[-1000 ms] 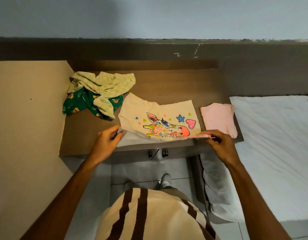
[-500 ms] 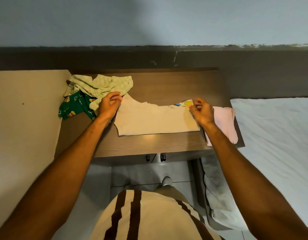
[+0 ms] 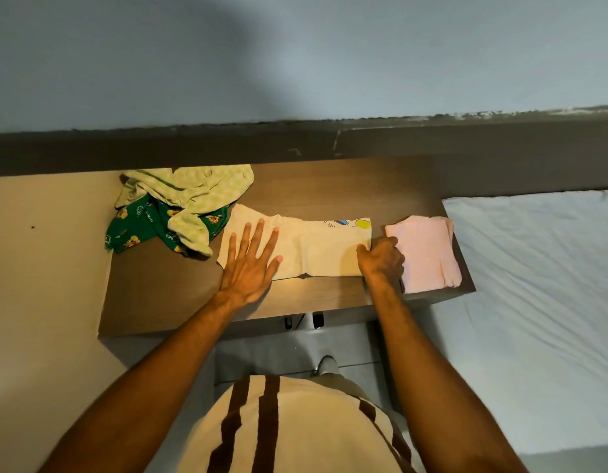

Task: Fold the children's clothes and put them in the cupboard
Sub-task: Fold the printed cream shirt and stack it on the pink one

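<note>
Both hands are working the cream shirt on the worktop: left hand pressing flat, fingers spread wide, right hand pinching its right edge, beside the pink folded cloth.

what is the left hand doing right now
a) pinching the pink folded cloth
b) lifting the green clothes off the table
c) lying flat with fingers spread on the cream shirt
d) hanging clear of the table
c: the left hand lies palm down with fingers spread on the left part of the cream shirt, while the pink folded cloth and the green clothes lie untouched by it on the table.
</note>
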